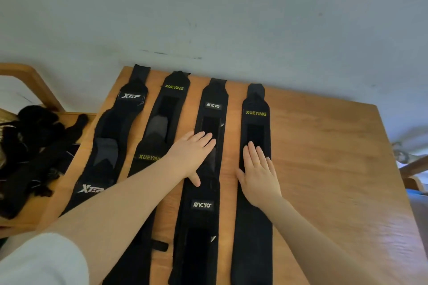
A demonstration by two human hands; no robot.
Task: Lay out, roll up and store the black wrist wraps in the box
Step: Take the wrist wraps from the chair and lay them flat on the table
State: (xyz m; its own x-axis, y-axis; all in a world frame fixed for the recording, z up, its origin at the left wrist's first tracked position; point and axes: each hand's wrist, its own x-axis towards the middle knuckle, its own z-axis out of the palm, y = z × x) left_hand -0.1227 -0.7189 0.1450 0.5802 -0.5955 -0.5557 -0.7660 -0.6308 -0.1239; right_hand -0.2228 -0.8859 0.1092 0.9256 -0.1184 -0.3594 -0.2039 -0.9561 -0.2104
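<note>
Four long black fabric wrist wraps (pixel 209 169) lie flat side by side along the light wooden bench (pixel 324 157). The left hand (pixel 193 154) presses flat, fingers spread, on the third wrap; the right hand (pixel 258 173) lies flat and empty on the fourth wrap (pixel 253 227).

Four black wrist wraps lie flat, unrolled, side by side on the bench: XTEP wrap (pixel 108 143), XUEYING wrap (pixel 162 118), IIACYO wrap (pixel 201 222), second XUEYING wrap (pixel 254 227) — parallel, slightly apart.
</note>
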